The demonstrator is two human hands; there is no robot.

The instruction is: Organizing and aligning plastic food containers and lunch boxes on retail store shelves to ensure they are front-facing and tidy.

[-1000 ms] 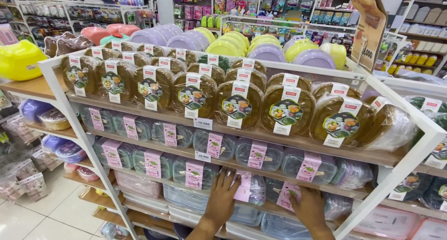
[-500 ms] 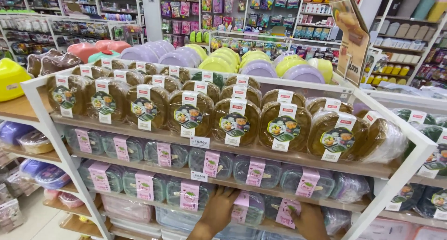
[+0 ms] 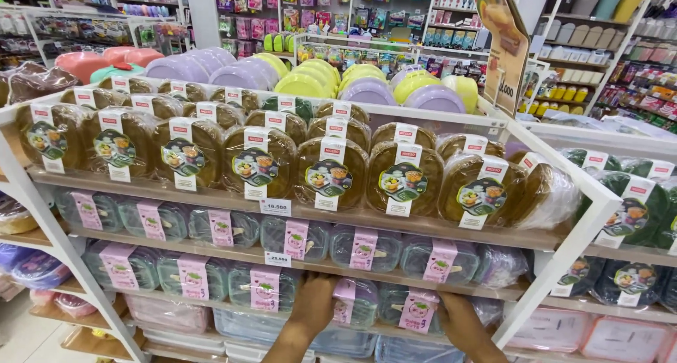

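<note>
A clear lidded container with a pink label (image 3: 350,301) stands on the third shelf (image 3: 437,287) down, at the frame's six o'clock. The left hand (image 3: 312,308) presses its left side, fingers together; the right hand (image 3: 460,319) cups a neighbouring container (image 3: 416,308) at three o'clock, fingers hidden, so I cannot tell their state. Neither is lifted yet. Brown containers (image 3: 330,174) fill the shelf at twelve o'clock.

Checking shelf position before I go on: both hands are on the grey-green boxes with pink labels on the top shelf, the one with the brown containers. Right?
Not quite. In the head view the left hand and right hand are on the grey-green boxes with pink labels on the third shelf down, two below the brown containers.
</note>
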